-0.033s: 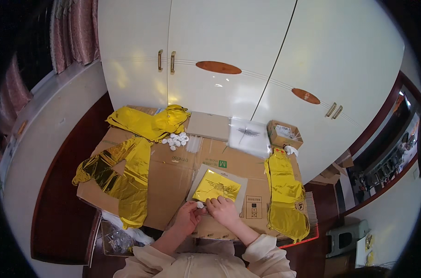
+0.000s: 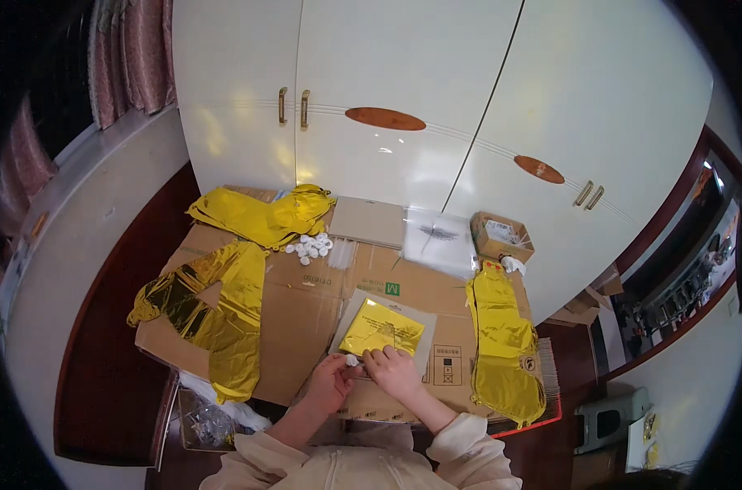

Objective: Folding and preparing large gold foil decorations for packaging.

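Observation:
My left hand [image 2: 332,385] pinches a small white roll [image 2: 352,360], like a coil of ribbon, between thumb and fingertips. Close beside it, my right hand [image 2: 394,372] has its fingers curled together at the lower edge of a folded gold foil sheet [image 2: 381,325]; whatever is between them is hidden. The folded foil, with dark print, lies on a pale grey card [image 2: 348,317]. Beyond my hands, several more white rolls [image 2: 309,248] sit in a heap next to some clear straws [image 2: 341,254].
Flattened cardboard [image 2: 297,327] covers the table. Gold foil balloons lie at the back left [image 2: 248,214], left [image 2: 238,318] and right [image 2: 505,343]. Farther back are grey cards [image 2: 367,222], clear plastic bags [image 2: 438,241] and a small cardboard box [image 2: 501,237], before a white cabinet [image 2: 371,65].

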Available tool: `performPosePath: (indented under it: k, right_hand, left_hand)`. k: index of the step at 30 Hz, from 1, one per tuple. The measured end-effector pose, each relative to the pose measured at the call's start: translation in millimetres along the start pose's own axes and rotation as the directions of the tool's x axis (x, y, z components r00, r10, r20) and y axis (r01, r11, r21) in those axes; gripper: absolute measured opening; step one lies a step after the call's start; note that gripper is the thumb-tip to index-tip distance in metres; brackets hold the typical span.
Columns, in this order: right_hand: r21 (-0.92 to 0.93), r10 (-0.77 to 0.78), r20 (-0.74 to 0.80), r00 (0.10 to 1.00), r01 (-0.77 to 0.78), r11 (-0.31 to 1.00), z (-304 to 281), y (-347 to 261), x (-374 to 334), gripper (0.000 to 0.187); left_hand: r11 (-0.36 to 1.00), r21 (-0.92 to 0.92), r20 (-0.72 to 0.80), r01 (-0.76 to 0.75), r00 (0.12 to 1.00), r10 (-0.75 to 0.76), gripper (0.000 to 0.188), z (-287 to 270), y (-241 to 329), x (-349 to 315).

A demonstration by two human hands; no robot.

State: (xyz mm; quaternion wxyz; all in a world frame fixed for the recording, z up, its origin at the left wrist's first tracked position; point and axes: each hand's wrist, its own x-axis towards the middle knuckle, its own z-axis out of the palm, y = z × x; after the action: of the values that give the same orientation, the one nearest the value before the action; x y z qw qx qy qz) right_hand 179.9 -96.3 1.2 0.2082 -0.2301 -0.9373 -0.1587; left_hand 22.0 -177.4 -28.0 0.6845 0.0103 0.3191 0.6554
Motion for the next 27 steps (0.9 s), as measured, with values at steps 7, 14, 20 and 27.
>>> performPosePath:
  k: [7, 14, 20, 27]
  right_hand:
    - [-0.048, 0.118, 0.078, 0.990, -0.114, 0.992, -10, 8, -13, 0.020]
    - [0.132, 0.209, 0.111, 0.972, -0.223, 0.966, -32, 34, 11, 0.015]
    - [0.203, 0.254, 0.147, 0.956, -0.281, 0.938, -47, 43, 29, 0.012]
    - [0.240, 0.315, 0.153, 0.937, -0.345, 0.907, -52, 50, 29, 0.013]
  left_hand:
    - [0.972, 0.213, -0.106, -0.100, 0.986, 0.125, 0.004, 9, 3, -2]
    - [-0.516, 0.680, 0.733, -0.521, 0.487, 0.475, 0.007, 47, 12, -20]
    - [-0.786, 0.405, 0.892, -0.467, 0.391, 0.228, 0.019, 63, 22, -2]
    - [-0.814, 0.310, 0.919, -0.491, 0.374, 0.123, 0.027, 67, 13, -31]
